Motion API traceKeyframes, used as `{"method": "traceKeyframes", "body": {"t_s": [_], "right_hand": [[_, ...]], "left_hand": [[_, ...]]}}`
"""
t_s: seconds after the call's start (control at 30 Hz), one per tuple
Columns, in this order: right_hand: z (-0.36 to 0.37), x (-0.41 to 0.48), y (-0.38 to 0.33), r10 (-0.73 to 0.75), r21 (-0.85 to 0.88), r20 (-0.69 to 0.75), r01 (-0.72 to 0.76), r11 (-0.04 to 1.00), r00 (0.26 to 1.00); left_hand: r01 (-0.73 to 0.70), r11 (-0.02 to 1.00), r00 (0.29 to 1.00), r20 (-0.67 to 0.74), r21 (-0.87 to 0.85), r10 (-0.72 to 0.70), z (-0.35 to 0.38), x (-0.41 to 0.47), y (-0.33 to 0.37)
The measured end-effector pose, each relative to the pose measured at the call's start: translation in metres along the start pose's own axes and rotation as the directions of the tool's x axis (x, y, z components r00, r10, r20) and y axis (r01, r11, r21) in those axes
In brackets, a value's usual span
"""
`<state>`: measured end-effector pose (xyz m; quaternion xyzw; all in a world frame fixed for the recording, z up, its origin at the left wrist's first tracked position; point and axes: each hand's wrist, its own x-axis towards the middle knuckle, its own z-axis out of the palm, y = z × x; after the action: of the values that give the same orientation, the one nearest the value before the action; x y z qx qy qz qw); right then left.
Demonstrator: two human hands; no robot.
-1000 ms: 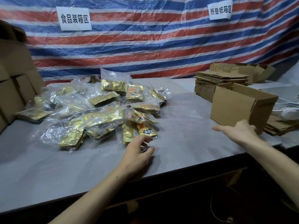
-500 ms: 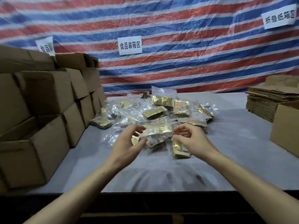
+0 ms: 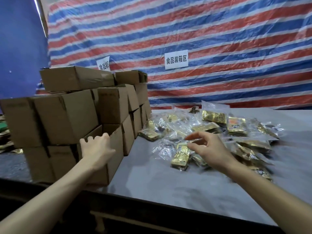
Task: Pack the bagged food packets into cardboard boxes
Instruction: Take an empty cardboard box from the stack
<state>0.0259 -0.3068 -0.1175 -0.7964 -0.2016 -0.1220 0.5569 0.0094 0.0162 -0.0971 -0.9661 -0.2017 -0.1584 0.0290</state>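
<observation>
Two hands are working here. The left hand (image 3: 97, 149) is pressing up against the one open box (image 3: 116, 146). Its fingers are bending over the near rim and out of my sight, so I cannot tell whether they are pinching the cardboard or merely resting there. The right hand (image 3: 213, 149) is hovering loose and wide, its index finger stretching toward the left hand, gripping nothing.

Under and beyond the right hand, the packets (image 3: 236, 126) are lying in one loose heap on the table (image 3: 160, 179). They are overlapping too much to count, though well over ten are showing. Each is glinting gold foil inside a crumpled clear bag, and a few are carrying a red-orange label. One gold packet (image 3: 180, 156) is lying flat just below the right thumb, nearest the gap between the two hands.

Behind and to the outer side of the left hand, closed boxes (image 3: 55, 119) are standing stacked, at least ten of them, plain brown, the rear ones hiding each other. Two signs are hanging on the striped tarp (image 3: 219, 39) beyond the hands. A white sign (image 3: 176, 60) is hanging above the gap between the hands, and a second sign (image 3: 103, 64) is sitting above the left, its lower part being covered by the boxes. The packets by the right wrist are blurring.
</observation>
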Motion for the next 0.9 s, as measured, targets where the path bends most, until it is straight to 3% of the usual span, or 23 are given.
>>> {"method": "traceKeyframes", "body": {"t_s": [0.17, 0.47, 0.57, 0.7, 0.8, 0.9], "right_hand": [[0.004, -0.001, -0.003, 0.001, -0.012, 0.028, -0.001, 1.0, 1.0], [-0.011, -0.011, 0.009, 0.067, -0.032, 0.039, -0.066, 0.997, 0.997], [-0.017, -0.02, 0.019, 0.129, -0.004, 0.05, -0.129, 0.992, 0.99], [-0.034, -0.028, 0.035, 0.173, -0.051, 0.065, -0.17, 0.984, 0.983], [-0.053, -0.034, 0.05, 0.18, 0.066, 0.122, -0.189, 0.98, 0.976], [-0.066, -0.042, 0.063, 0.218, 0.121, 0.158, -0.238, 0.964, 0.963]], "left_hand": [[-0.067, 0.994, 0.994, -0.087, -0.084, 0.06, -0.005, -0.02, 0.01], [-0.319, 0.905, 0.946, -0.038, -0.28, 0.321, -0.052, -0.076, 0.046], [-0.423, 0.787, 0.88, 0.004, -0.448, 0.475, -0.059, -0.09, 0.056], [-0.572, 0.513, 0.699, -0.052, -0.64, 0.713, -0.058, -0.091, 0.068], [-0.641, 0.387, 0.601, -0.12, -0.663, 0.79, -0.045, -0.079, 0.077], [-0.663, 0.31, 0.564, -0.182, -0.682, 0.805, -0.016, -0.065, 0.09]]}}
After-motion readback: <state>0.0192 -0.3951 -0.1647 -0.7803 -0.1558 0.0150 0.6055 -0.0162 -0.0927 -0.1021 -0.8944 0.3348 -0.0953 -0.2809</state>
